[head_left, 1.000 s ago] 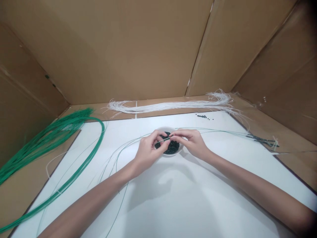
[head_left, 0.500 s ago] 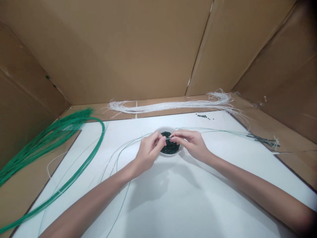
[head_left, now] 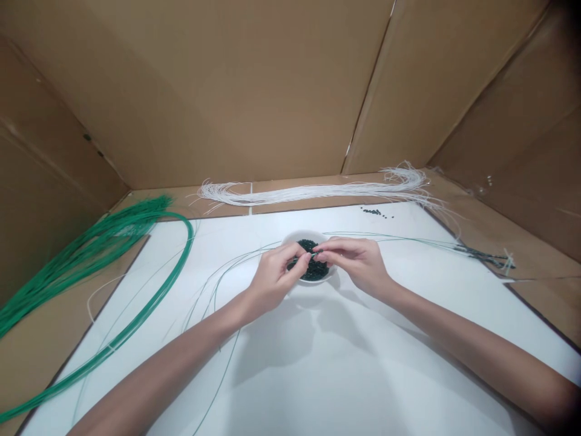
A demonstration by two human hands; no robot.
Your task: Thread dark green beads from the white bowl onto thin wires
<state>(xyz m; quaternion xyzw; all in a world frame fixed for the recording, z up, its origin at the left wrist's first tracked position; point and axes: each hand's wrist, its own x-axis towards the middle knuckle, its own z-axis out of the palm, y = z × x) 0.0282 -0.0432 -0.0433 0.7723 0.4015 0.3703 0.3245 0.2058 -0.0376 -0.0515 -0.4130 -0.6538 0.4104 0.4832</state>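
Note:
My left hand [head_left: 276, 267] is closed in a pinch on a thin green cord [head_left: 313, 255]. A short piece of that cord spans the gap to my right hand [head_left: 358, 261], whose thumb and forefinger are pressed together at its end. What looks like a small dark bead is between those right fingertips, mostly hidden. Both hands hover above a white bowl [head_left: 297, 236] holding many dark green or black beads [head_left: 314, 274]. My fingers cover part of the bowl's rim on either side.
Loose green cords [head_left: 227, 264] trail over the white board [head_left: 281, 387] at left. A green cord bundle [head_left: 175, 275] curves along the left side. White cords [head_left: 313, 192] lie at the back, near scattered beads [head_left: 373, 212]. Dark-beaded strand ends [head_left: 485, 255] lie right. Cardboard walls [head_left: 236, 91] surround the board.
My left fingers slid back from my right fingertips, then came closer again, still pinching the cord. The right hand stays almost in place, and the surrounding things have not moved.

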